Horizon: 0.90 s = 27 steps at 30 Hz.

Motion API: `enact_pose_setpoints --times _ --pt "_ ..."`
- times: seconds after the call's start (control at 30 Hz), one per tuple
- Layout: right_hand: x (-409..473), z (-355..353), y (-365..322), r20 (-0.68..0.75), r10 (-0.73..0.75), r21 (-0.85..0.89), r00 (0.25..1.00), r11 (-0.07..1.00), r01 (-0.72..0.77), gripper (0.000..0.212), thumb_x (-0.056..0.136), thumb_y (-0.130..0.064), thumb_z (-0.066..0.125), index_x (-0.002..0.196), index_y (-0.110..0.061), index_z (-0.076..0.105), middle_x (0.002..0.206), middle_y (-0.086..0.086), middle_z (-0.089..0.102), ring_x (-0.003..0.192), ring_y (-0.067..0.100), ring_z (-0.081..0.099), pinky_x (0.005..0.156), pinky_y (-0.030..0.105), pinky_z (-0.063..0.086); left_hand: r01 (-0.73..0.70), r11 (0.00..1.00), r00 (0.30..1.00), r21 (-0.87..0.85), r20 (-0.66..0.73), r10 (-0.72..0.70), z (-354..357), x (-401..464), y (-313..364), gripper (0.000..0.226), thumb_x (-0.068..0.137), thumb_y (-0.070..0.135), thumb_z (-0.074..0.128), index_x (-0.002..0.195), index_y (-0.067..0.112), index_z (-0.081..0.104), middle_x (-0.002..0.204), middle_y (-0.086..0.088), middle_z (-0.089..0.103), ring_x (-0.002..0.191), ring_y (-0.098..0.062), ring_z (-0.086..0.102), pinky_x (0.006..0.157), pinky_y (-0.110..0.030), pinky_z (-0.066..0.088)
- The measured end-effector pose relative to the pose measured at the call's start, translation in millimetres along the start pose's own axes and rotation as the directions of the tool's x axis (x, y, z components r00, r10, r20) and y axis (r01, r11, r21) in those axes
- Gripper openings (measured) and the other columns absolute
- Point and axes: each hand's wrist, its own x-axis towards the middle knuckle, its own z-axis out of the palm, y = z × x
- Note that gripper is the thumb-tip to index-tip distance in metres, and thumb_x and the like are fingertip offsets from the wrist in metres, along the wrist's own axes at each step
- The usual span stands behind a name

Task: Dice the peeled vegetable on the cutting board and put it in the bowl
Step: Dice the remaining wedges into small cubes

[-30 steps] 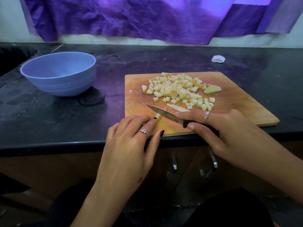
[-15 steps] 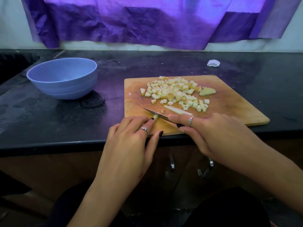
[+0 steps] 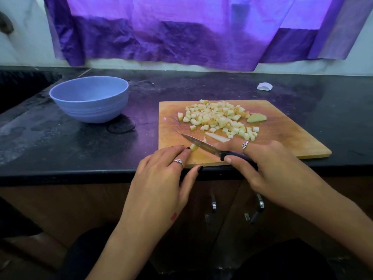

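Observation:
A wooden cutting board point(image 3: 292, 142) lies on the black counter. A heap of pale diced vegetable cubes point(image 3: 218, 118) covers its far half, with a larger wedge point(image 3: 256, 117) at the right and a thin strip point(image 3: 217, 137) nearer me. My right hand point(image 3: 268, 168) grips a black-handled knife point(image 3: 201, 145), blade pointing left over the board's near edge. My left hand point(image 3: 161, 178) holds a small vegetable piece point(image 3: 193, 147) with its fingertips, right against the blade. An empty blue bowl point(image 3: 89, 99) stands to the left of the board.
A small white scrap point(image 3: 264, 86) lies on the counter behind the board. A dark loop of thread point(image 3: 123, 126) sits beside the bowl. A sink recess point(image 3: 22, 85) opens at far left. Purple cloth point(image 3: 181, 33) hangs on the wall. Cabinet handles point(image 3: 214, 205) show below the counter edge.
The knife slid slightly left and back while cutting the small piece at the board's near edge. My left hand stays on that piece. The camera view shifted a little.

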Motion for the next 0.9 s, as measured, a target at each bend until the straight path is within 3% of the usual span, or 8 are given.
enact_pose_setpoints --times 0.13,0.27,0.33,0.43,0.47,0.57,0.8,0.9 --pt "9 -8 0 0.052 -0.003 -0.014 0.999 1.0 0.004 0.029 0.093 -0.042 0.045 0.12 -0.045 0.055 0.061 -0.014 0.053 0.054 0.007 0.052 0.05 0.021 0.04 -0.022 1.0 1.0 0.005 -0.015 0.022 3 1 -1 0.047 0.09 0.042 0.045 0.116 0.011 0.068 0.116 -0.001 0.067 0.106 -0.017 0.061 0.086 -0.036 0.047" --pt "17 -9 -1 0.11 -0.008 -0.047 0.994 0.999 0.013 0.026 0.095 -0.038 0.047 0.12 -0.043 0.053 0.058 -0.017 0.044 0.063 -0.009 0.051 0.051 0.014 0.038 -0.045 0.998 0.998 0.031 -0.034 0.046 6 1 -2 0.047 0.09 0.042 0.043 0.116 0.012 0.068 0.116 0.0 0.067 0.106 -0.017 0.061 0.086 -0.034 0.046" --pt "14 -7 -2 0.105 -0.014 -0.078 0.994 0.997 0.022 0.029 0.095 -0.041 0.043 0.123 -0.046 0.048 0.065 -0.017 0.049 0.057 0.002 0.049 0.049 0.017 0.033 -0.037 0.999 0.997 0.032 -0.06 0.039 8 0 -2 0.046 0.09 0.042 0.043 0.116 0.014 0.068 0.115 0.002 0.067 0.105 -0.015 0.06 0.086 -0.033 0.045" --pt "2 -3 1 0.045 -0.064 -0.198 0.997 0.978 0.072 0.038 0.094 -0.048 0.032 0.131 -0.055 0.038 0.088 -0.014 0.064 0.072 0.009 0.055 0.053 0.022 0.035 -0.024 0.999 0.996 0.031 -0.084 0.026 10 -1 -3 0.045 0.09 0.044 0.044 0.115 0.017 0.069 0.114 0.005 0.067 0.102 -0.012 0.059 0.084 -0.032 0.045" --pt "0 -2 3 -0.01 -0.094 -0.22 0.995 0.971 0.09 0.039 0.093 -0.049 0.032 0.13 -0.055 0.041 0.085 -0.012 0.066 0.07 0.011 0.057 0.049 0.02 0.032 -0.024 0.999 0.996 0.027 -0.084 0.026 11 -1 -3 0.045 0.09 0.045 0.044 0.115 0.017 0.069 0.114 0.006 0.066 0.101 -0.012 0.059 0.083 -0.033 0.046" --pt "-5 5 10 -0.12 -0.103 -0.056 0.987 0.994 0.096 0.034 0.093 -0.048 0.037 0.122 -0.047 0.055 0.064 -0.011 0.063 0.048 0.006 0.049 0.042 0.021 0.034 -0.025 1.0 0.996 0.007 -0.082 0.025 12 -2 -5 0.046 0.09 0.046 0.043 0.117 0.018 0.068 0.115 0.006 0.066 0.101 -0.013 0.06 0.083 -0.033 0.048" --pt "-8 12 8 -0.117 -0.068 0.011 0.991 0.998 0.07 0.031 0.093 -0.047 0.039 0.121 -0.048 0.052 0.052 -0.016 0.05 0.053 0.003 0.05 0.048 0.022 0.035 -0.026 1.0 0.995 -0.005 -0.1 0.025 14 -3 -4 0.046 0.089 0.045 0.044 0.113 0.015 0.07 0.114 0.004 0.067 0.101 -0.016 0.061 0.082 -0.035 0.049" --pt "-5 7 3 -0.076 -0.065 -0.001 0.995 0.998 0.065 0.03 0.095 -0.044 0.037 0.118 -0.046 0.057 0.061 -0.016 0.059 0.055 0.006 0.054 0.053 0.027 0.045 -0.039 0.999 0.992 -0.01 -0.118 0.038 15 -3 -5 0.045 0.089 0.044 0.045 0.113 0.015 0.07 0.113 0.003 0.067 0.099 -0.016 0.061 0.081 -0.036 0.049"
